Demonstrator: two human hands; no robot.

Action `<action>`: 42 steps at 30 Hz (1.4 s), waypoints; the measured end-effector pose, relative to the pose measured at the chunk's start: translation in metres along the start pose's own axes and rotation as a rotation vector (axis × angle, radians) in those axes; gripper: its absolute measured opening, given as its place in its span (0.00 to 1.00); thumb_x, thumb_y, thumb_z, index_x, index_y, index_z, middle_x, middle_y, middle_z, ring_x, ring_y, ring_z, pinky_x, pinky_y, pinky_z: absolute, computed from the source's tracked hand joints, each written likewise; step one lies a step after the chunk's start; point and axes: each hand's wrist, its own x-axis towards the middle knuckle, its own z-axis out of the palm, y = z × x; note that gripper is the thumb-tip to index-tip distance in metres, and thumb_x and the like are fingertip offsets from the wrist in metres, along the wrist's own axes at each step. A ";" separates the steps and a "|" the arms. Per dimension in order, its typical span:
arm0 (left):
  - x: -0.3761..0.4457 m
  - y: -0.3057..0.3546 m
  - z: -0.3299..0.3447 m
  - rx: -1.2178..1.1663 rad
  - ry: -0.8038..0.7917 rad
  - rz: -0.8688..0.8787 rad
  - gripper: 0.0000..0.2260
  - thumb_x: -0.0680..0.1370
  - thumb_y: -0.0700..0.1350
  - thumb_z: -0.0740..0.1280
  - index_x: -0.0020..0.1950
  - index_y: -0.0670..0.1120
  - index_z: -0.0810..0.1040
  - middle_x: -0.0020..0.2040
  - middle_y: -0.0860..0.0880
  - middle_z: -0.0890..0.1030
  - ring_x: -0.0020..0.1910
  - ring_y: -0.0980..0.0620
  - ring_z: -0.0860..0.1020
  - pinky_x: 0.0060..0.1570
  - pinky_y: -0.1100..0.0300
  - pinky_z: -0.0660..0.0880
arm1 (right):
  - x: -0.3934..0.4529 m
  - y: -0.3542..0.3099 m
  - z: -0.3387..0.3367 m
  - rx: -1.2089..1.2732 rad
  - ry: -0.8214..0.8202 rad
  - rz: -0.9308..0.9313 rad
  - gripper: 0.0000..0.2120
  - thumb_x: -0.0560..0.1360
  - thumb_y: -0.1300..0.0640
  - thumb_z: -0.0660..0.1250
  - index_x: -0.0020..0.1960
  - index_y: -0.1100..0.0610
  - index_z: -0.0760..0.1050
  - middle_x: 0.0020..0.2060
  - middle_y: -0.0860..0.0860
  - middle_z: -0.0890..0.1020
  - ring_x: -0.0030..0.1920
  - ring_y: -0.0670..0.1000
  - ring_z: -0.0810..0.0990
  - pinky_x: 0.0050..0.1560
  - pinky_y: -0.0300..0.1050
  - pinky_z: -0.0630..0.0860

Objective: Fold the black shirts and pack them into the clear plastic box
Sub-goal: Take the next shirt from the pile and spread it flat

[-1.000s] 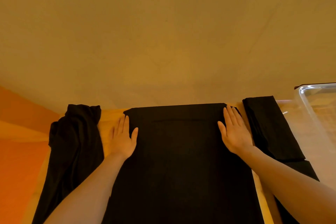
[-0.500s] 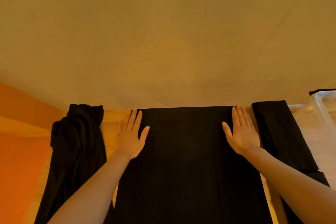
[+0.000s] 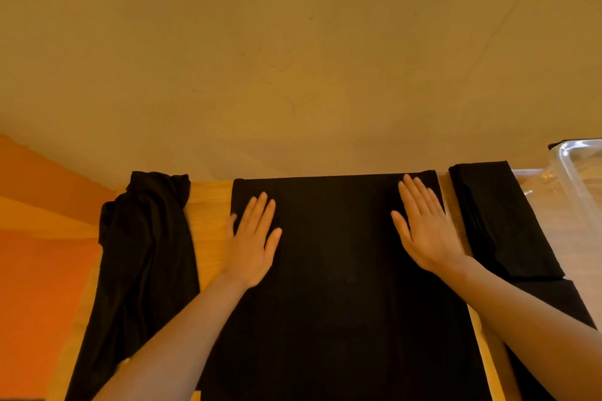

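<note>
2 flat hands [image 3: 252, 242] [image 3: 423, 231], 3 black shirts [image 3: 332, 286], 1 clear box [image 3: 580, 172].

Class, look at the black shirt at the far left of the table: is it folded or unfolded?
Unfolded. The left shirt lies rumpled, with wavy creases and uneven edges, unlike the flat, straight-edged middle shirt.

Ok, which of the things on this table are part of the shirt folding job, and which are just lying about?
Part of the job:
- flat black shirt, under the left hand and right hand
- crumpled black shirt
- folded black shirt
- clear plastic box

Just there:
- wooden table
- orange floor
</note>
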 end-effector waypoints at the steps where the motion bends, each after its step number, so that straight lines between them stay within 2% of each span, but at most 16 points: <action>1: -0.019 0.004 0.006 0.012 0.003 0.042 0.27 0.81 0.60 0.42 0.79 0.52 0.51 0.79 0.53 0.48 0.78 0.55 0.45 0.74 0.49 0.46 | -0.015 -0.005 0.000 -0.004 -0.012 -0.038 0.30 0.81 0.40 0.40 0.78 0.53 0.44 0.77 0.48 0.44 0.76 0.44 0.36 0.76 0.43 0.38; 8: -0.138 0.008 0.036 0.015 -0.057 0.063 0.25 0.82 0.59 0.43 0.78 0.53 0.52 0.79 0.54 0.50 0.78 0.56 0.45 0.74 0.55 0.45 | -0.115 -0.031 0.017 -0.019 -0.196 -0.168 0.37 0.74 0.33 0.26 0.77 0.47 0.44 0.77 0.44 0.43 0.75 0.41 0.35 0.75 0.43 0.38; 12: -0.185 0.000 0.034 0.034 -0.097 0.113 0.25 0.83 0.59 0.42 0.77 0.52 0.57 0.78 0.52 0.58 0.77 0.53 0.54 0.72 0.54 0.51 | -0.169 -0.041 0.021 -0.031 -0.188 -0.159 0.37 0.73 0.33 0.24 0.77 0.47 0.43 0.77 0.43 0.42 0.75 0.40 0.35 0.75 0.42 0.36; 15: -0.218 -0.016 0.033 0.023 -0.121 0.174 0.26 0.82 0.62 0.47 0.78 0.53 0.56 0.78 0.53 0.56 0.78 0.55 0.49 0.73 0.56 0.47 | -0.216 -0.040 0.029 -0.020 -0.195 -0.132 0.37 0.74 0.33 0.26 0.77 0.47 0.44 0.77 0.43 0.43 0.75 0.40 0.36 0.75 0.41 0.36; 20: -0.259 -0.040 0.039 0.142 -0.096 0.235 0.37 0.74 0.67 0.64 0.76 0.49 0.60 0.76 0.50 0.61 0.76 0.51 0.56 0.72 0.55 0.50 | -0.285 -0.024 0.044 -0.062 -0.154 -0.077 0.36 0.78 0.32 0.47 0.78 0.50 0.50 0.78 0.46 0.50 0.77 0.46 0.43 0.75 0.44 0.39; 22: -0.264 -0.044 0.040 0.194 -0.080 0.287 0.40 0.65 0.56 0.78 0.73 0.45 0.68 0.72 0.46 0.69 0.72 0.48 0.66 0.71 0.52 0.58 | -0.295 -0.016 0.048 -0.179 -0.111 -0.094 0.37 0.74 0.39 0.65 0.77 0.53 0.57 0.76 0.52 0.59 0.77 0.50 0.48 0.75 0.46 0.43; 24: -0.266 -0.049 0.045 0.247 -0.025 0.320 0.39 0.59 0.44 0.83 0.68 0.43 0.74 0.67 0.43 0.75 0.67 0.46 0.73 0.69 0.50 0.67 | -0.297 -0.013 0.049 -0.255 -0.062 -0.081 0.43 0.61 0.55 0.80 0.73 0.56 0.66 0.72 0.54 0.67 0.75 0.53 0.59 0.76 0.49 0.55; 26: -0.267 -0.052 0.048 0.278 0.032 0.351 0.38 0.56 0.40 0.84 0.65 0.42 0.77 0.64 0.43 0.78 0.64 0.46 0.76 0.64 0.49 0.70 | -0.297 -0.014 0.045 -0.299 0.001 -0.051 0.46 0.52 0.66 0.81 0.68 0.56 0.71 0.67 0.55 0.74 0.69 0.54 0.67 0.64 0.51 0.70; 29: -0.274 -0.050 0.049 0.254 0.136 0.401 0.33 0.54 0.38 0.84 0.58 0.43 0.82 0.58 0.44 0.82 0.57 0.47 0.81 0.61 0.50 0.72 | -0.301 -0.016 0.045 -0.341 0.097 -0.074 0.41 0.50 0.69 0.81 0.62 0.57 0.78 0.61 0.55 0.79 0.62 0.55 0.76 0.51 0.50 0.78; 30: -0.276 -0.049 0.049 0.237 0.176 0.432 0.28 0.57 0.39 0.83 0.56 0.43 0.83 0.56 0.44 0.83 0.55 0.48 0.82 0.60 0.50 0.73 | -0.304 -0.017 0.046 -0.334 0.112 -0.078 0.39 0.50 0.69 0.81 0.61 0.57 0.79 0.60 0.55 0.81 0.60 0.56 0.79 0.48 0.50 0.80; 32: -0.282 -0.049 0.048 0.201 0.273 0.529 0.09 0.73 0.44 0.73 0.53 0.44 0.84 0.54 0.46 0.84 0.53 0.50 0.82 0.59 0.51 0.74 | -0.312 -0.018 0.047 -0.289 0.140 -0.093 0.35 0.52 0.70 0.81 0.58 0.58 0.81 0.57 0.55 0.82 0.57 0.57 0.81 0.43 0.49 0.81; 34: -0.289 -0.047 0.041 0.135 0.267 0.520 0.14 0.82 0.49 0.60 0.52 0.46 0.84 0.53 0.48 0.84 0.53 0.52 0.82 0.60 0.52 0.74 | -0.320 -0.021 0.045 -0.248 0.166 -0.121 0.30 0.53 0.70 0.81 0.54 0.58 0.83 0.55 0.55 0.83 0.54 0.56 0.83 0.42 0.49 0.82; 36: -0.294 -0.050 0.039 0.055 0.296 0.506 0.10 0.72 0.46 0.74 0.52 0.47 0.84 0.52 0.49 0.84 0.52 0.54 0.82 0.59 0.52 0.75 | -0.325 -0.023 0.038 -0.218 0.202 -0.157 0.25 0.55 0.67 0.82 0.51 0.57 0.84 0.52 0.53 0.84 0.51 0.54 0.84 0.41 0.47 0.82; 38: -0.298 -0.055 0.035 -0.034 0.255 0.458 0.16 0.66 0.43 0.79 0.53 0.47 0.84 0.50 0.51 0.85 0.51 0.55 0.82 0.59 0.54 0.75 | -0.329 -0.024 0.031 -0.168 0.221 -0.161 0.22 0.56 0.65 0.82 0.49 0.57 0.84 0.48 0.53 0.85 0.46 0.52 0.85 0.36 0.43 0.81; 40: -0.305 -0.059 0.027 -0.116 0.266 0.432 0.11 0.78 0.50 0.66 0.55 0.47 0.83 0.50 0.52 0.84 0.52 0.57 0.81 0.62 0.61 0.71 | -0.334 -0.023 0.026 -0.111 0.226 -0.141 0.21 0.57 0.65 0.83 0.48 0.58 0.83 0.43 0.52 0.85 0.42 0.51 0.85 0.33 0.41 0.80; 42: -0.312 -0.062 0.021 -0.214 0.241 0.360 0.19 0.81 0.55 0.55 0.56 0.47 0.82 0.50 0.53 0.83 0.53 0.58 0.79 0.61 0.65 0.68 | -0.340 -0.020 0.022 -0.065 0.232 -0.126 0.21 0.58 0.65 0.82 0.48 0.58 0.83 0.41 0.51 0.84 0.39 0.49 0.84 0.34 0.38 0.79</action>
